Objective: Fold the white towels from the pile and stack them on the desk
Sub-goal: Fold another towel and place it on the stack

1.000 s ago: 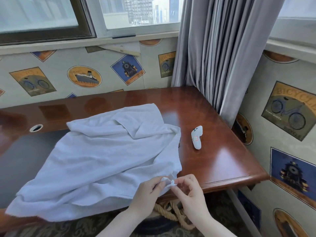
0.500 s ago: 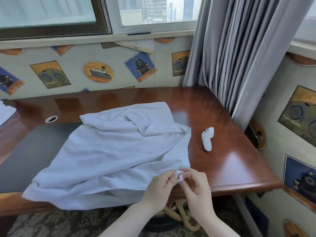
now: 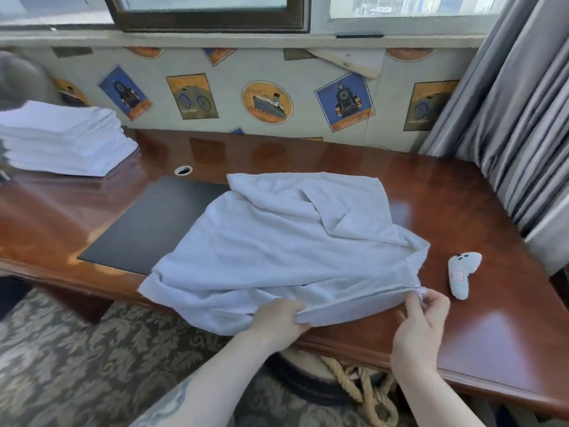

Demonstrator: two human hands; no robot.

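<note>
1. Left hand (image 3: 278, 317) is clamped on the near hem of the rumpled white terry towel (image 3: 277, 241), fingers curled over the cloth right at the front lip of the glossy reddish-brown wooden desk (image 3: 508, 331).
2. Right hand (image 3: 423, 318) pinches the same hem at its corner, thumb and fingertips closed on the fabric, with the edge stretched between the two hands.
3. The rest of that towel spreads away from both hands across the desk, part of it lying over the flat black desk mat (image 3: 154, 223) beyond the left hand, and a fold hangs off the front edge beside the left hand.
4. Just past the right hand, a small white handheld controller (image 3: 462, 272) lies on the wood.
5. Far out beyond the left hand, the neat stack of folded white towels (image 3: 61, 140) sits on the desk.
</note>
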